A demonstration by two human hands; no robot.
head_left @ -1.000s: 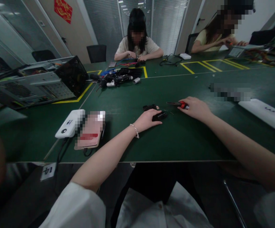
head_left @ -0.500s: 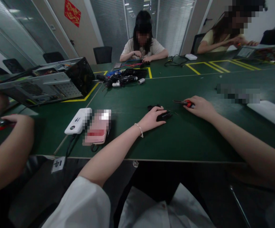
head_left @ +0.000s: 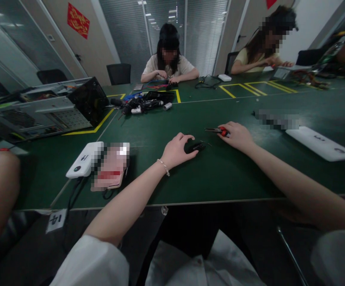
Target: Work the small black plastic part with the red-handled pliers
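Note:
My left hand (head_left: 176,151) rests on the green tabletop with its thumb and fingers apart. Between them lies a small black part (head_left: 196,147), its exact kind unclear; the thumb tip is at its near edge. A thin wire-like piece (head_left: 206,143) sits just right of that part. Wrapped in my right hand (head_left: 238,136) is a pair of pliers (head_left: 224,131) with red and black handles. The pliers' jaws point left, a little above and apart from the black part.
A white power bank (head_left: 85,159) and a pink phone (head_left: 112,165) lie to the left, another white power bank (head_left: 319,143) to the right. An open computer case (head_left: 41,113) stands far left. Black tools and cables (head_left: 145,103) lie ahead. Co-workers sit across and beside me.
The view has swung right. My left hand's fingers have lifted off and spread from the black part they covered. My right hand keeps the pliers.

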